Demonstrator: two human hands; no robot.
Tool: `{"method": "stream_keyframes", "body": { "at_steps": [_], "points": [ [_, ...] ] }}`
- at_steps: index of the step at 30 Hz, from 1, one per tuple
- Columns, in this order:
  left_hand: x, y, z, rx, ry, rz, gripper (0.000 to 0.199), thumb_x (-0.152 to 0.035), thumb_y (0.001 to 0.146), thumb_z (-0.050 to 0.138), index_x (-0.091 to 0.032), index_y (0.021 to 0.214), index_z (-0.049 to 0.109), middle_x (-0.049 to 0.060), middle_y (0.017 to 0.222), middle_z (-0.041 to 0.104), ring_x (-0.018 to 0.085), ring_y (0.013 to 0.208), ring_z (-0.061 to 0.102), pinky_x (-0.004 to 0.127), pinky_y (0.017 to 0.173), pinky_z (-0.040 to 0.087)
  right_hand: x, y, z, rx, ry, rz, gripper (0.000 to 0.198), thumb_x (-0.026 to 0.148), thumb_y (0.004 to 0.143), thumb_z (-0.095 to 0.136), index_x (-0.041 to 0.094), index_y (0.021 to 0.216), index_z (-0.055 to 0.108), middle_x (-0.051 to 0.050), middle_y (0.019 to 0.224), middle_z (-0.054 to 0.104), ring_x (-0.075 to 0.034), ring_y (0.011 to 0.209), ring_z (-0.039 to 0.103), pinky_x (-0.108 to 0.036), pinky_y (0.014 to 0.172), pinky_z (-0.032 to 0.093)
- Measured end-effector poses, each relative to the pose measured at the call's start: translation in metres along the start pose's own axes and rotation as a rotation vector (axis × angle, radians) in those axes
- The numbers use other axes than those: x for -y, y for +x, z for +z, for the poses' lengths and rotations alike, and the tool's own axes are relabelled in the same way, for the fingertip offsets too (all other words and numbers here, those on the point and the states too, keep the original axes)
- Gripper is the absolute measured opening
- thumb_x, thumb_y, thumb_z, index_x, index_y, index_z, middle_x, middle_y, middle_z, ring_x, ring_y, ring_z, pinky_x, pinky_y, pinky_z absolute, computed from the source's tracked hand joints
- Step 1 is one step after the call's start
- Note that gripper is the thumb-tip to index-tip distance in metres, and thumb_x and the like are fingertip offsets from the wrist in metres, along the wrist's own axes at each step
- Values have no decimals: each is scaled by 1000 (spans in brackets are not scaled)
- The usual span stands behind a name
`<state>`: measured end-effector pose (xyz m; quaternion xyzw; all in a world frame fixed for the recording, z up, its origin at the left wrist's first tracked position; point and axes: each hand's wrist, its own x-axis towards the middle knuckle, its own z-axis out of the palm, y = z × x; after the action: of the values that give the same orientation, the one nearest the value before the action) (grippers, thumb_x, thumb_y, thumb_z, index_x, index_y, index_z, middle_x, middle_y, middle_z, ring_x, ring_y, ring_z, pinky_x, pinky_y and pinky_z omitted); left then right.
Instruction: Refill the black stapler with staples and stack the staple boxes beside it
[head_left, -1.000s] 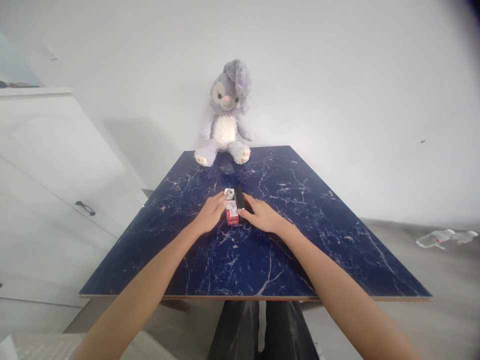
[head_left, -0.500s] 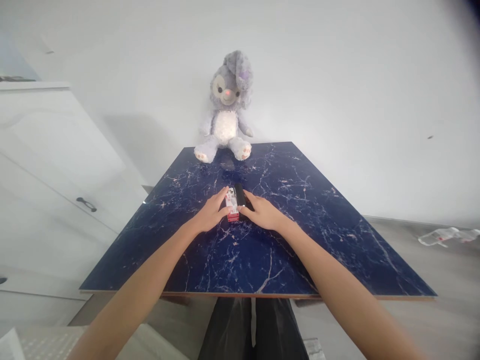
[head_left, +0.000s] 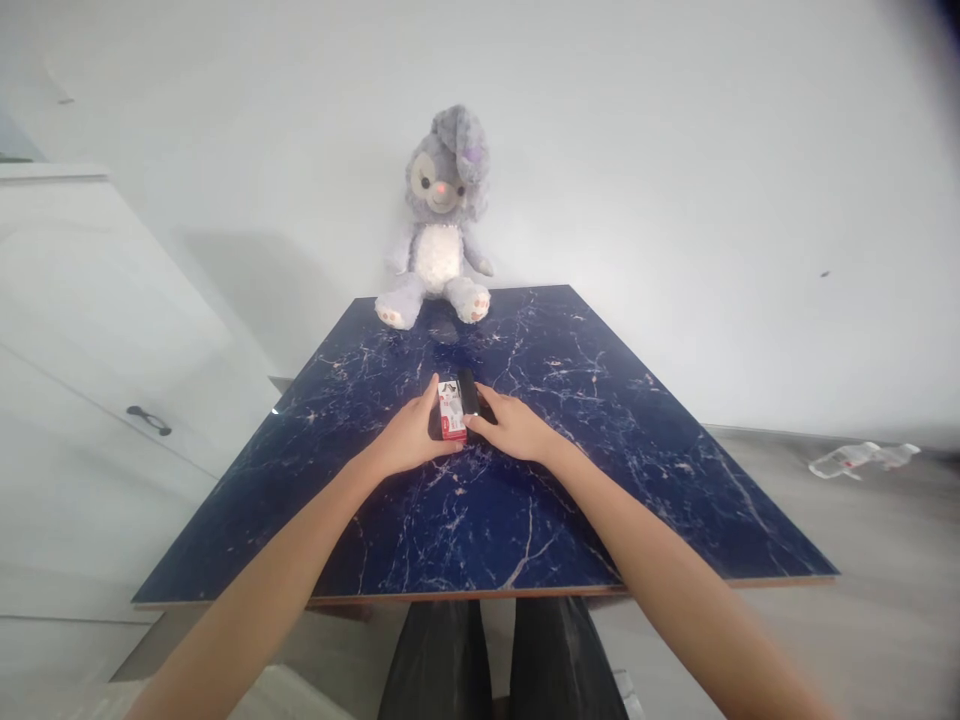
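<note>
"Box point(head_left: 451, 412) first: where is it?"

"Near the middle of the blue counter point(head_left: 555, 545), red and white, its red end toward you. The black object point(head_left: 468, 390) lies along its right side, so close that the two look to be touching. Whether the box rests flat or is raised a little, you can't tell from here."

"And the grip?"

"Your left hand point(head_left: 409, 437) pinches the box — thumb at the near end, fingers at the far left corner. Your right hand point(head_left: 521, 428) is curved round the black object, thumb over its near part and fingertips at its right edge. How hard either one presses doesn't show."

"What could go wrong?"

"Skewing, mainly. Your left thumb and fingers bear on opposite ends, so uneven pressure could turn the box and push a corner into the black object. Your right thumb reaches so near the seam that shifting one piece might drag the other. And the counter looks glossy — a loose hold could let either slide."

"Any risk to the plush toy point(head_left: 439, 258)?"

"It sits at the far edge, well apart from your fingertips, so a knock there seems unlikely to me."
</note>
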<state>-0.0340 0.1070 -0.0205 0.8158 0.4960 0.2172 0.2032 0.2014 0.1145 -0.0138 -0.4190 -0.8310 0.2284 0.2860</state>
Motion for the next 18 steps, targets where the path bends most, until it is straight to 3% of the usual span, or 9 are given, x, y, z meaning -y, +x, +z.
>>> {"method": "stream_keyframes", "body": {
  "at_steps": [5, 8, 12, 15, 18],
  "points": [
    [3, 19, 17, -93, 121, 21, 121, -65, 68, 76, -19, 160, 12, 18, 159, 33, 37, 149, 23, 49, 116, 30, 0, 4, 1, -101, -25, 241, 49, 39, 93, 55, 22, 139, 50, -9, 114, 72, -27, 100, 70, -37, 90, 52],
    [-10, 52, 38, -124, 171, 85, 119, -66, 68, 74, -17, 159, 15, 17, 159, 35, 37, 150, 21, 49, 118, 28, -12, 6, -5, -257, -127, 338, 51, 37, 92, 52, 16, 139, 49, -13, 123, 68, -30, 111, 66, -40, 96, 49],
    [-48, 117, 78, -107, 179, 125, 114, -62, 71, 72, -11, 158, 17, 18, 158, 36, 39, 149, 23, 49, 117, 29, -51, 5, -25, -511, -202, 468, 68, 42, 94, 46, 5, 149, 33, -24, 145, 49, -35, 132, 51, -47, 108, 41],
    [-85, 160, 108, -86, 181, 157, 108, -53, 74, 70, -8, 158, 18, 20, 152, 45, 39, 148, 26, 47, 117, 29, -87, -2, -50, -613, -232, 563, 66, 42, 95, 43, 6, 149, 34, -25, 144, 50, -36, 130, 53, -50, 107, 41],
    [-111, 186, 130, -68, 177, 131, 99, -49, 79, 65, -8, 157, 20, 21, 146, 51, 39, 146, 31, 46, 115, 31, -116, -9, -69, -711, -231, 624, 59, 39, 94, 43, 11, 146, 40, -21, 139, 55, -34, 126, 56, -49, 106, 41]
  ]
}}
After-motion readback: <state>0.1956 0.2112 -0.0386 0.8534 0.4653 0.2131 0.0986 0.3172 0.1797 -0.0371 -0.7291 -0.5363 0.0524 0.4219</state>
